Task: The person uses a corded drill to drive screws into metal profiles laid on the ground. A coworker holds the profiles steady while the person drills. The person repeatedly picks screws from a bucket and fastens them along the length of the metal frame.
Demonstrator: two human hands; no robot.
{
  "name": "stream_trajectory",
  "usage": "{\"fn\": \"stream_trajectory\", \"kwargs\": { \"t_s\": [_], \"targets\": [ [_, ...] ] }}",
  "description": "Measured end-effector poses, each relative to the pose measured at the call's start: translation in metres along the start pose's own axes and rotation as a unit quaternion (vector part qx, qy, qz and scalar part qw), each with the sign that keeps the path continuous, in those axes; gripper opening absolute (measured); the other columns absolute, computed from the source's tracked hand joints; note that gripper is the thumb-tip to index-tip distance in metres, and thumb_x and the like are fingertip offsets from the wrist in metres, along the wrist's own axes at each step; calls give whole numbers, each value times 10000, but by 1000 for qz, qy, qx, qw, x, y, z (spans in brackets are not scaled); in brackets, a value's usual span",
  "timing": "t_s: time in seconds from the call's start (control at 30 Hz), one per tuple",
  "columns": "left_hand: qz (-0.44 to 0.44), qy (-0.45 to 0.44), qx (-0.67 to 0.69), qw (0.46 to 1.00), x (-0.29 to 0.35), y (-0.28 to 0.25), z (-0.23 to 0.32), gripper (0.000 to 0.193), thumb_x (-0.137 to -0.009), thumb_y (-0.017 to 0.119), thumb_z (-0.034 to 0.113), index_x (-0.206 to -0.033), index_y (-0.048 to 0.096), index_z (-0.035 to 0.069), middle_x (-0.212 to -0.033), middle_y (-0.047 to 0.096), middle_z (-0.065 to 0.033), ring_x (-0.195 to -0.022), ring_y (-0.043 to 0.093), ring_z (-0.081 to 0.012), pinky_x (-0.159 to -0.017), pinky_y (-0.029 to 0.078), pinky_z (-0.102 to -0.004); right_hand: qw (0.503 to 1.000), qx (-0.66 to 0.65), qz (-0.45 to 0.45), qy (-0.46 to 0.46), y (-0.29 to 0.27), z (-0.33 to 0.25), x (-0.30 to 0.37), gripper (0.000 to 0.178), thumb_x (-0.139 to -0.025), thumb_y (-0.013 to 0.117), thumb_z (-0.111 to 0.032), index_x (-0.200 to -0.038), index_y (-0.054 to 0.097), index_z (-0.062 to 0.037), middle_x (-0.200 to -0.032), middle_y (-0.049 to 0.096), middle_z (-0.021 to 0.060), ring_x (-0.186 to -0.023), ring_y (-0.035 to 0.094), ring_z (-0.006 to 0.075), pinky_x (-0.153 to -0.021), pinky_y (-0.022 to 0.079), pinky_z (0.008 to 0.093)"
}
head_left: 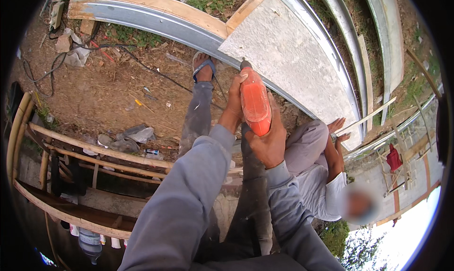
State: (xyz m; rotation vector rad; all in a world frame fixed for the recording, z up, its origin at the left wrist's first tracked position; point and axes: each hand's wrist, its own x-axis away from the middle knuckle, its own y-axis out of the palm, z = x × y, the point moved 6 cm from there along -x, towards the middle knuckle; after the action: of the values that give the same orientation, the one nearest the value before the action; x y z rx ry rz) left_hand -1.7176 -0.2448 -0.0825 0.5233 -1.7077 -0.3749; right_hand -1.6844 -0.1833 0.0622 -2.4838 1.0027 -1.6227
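Observation:
Both my hands are closed around a red power drill (256, 101) held out in front of me. My left hand (233, 102) wraps the drill's left side near its front, and my right hand (270, 141) grips it at the rear right. The drill's dark tip points away from me, at the near left edge of a rough pale grey board (288, 49). I cannot tell whether the tip touches the board. That board lies over curved metal channels (156, 26). At its right end, a co-worker's hands (341, 129) rest on or beside it.
A co-worker (312, 172) crouches close on my right. A black cable (156, 71) runs across the dirt to a power strip (56, 14) at the far left. A bamboo frame (104, 153) stands at the left. More metal channels (347, 39) lie at the far right.

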Motion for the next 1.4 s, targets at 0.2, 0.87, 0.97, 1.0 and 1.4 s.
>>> {"fn": "stream_trajectory", "kwargs": {
  "t_s": [0.2, 0.87, 0.97, 1.0, 1.4],
  "targets": [
    [42, -68, -115, 990, 90, 18, -51, 463, -929, 602, 501, -1064, 644, 60, -891, 622, -7, -877, 601, -124, -815, 474, -286, 993, -63, 83, 62, -19, -15, 105, 846, -748, 655, -39, -1524, 328, 41, -1441, 519, 222, -1305, 559, 301, -1086, 437, 392],
    [37, -42, -494, 868, 48, 27, -42, 354, -1049, 567, 294, -1274, 585, 21, -1137, 719, -145, -684, 651, -80, -426, 458, -194, 808, -542, 143, 182, -87, 109, 156, 745, -761, 632, 106, -1460, 415, -29, -1272, 600, 62, -1053, 639, 157, -862, 537, 307],
    [30, -60, -494, 867, 24, 34, -55, 373, -1054, 556, 326, -1288, 586, 37, -1078, 717, -95, -644, 613, -67, -400, 408, -182, 801, -554, 157, 162, -100, 127, 165, 784, -769, 643, 95, -1494, 396, -72, -1257, 586, 34, -1020, 605, 126, -873, 519, 289],
    [15, -64, -493, 867, 15, 36, -59, 365, -1054, 552, 315, -1294, 584, 42, -1062, 707, -82, -647, 604, -64, -401, 402, -184, 797, -562, 154, 161, -104, 133, 169, 787, -771, 648, 90, -1497, 392, -69, -1264, 582, 35, -1027, 599, 124, -879, 516, 288],
    [-40, -30, -439, 897, -21, 29, -115, 335, -1011, 563, 76, -1319, 510, -45, -1299, 625, -245, -1177, 655, -360, -983, 572, -431, 855, -489, 124, 125, -147, 174, 182, 713, -734, 611, 86, -1426, 459, 10, -1264, 631, 116, -1018, 640, 173, -817, 537, 298]
  ]
}}
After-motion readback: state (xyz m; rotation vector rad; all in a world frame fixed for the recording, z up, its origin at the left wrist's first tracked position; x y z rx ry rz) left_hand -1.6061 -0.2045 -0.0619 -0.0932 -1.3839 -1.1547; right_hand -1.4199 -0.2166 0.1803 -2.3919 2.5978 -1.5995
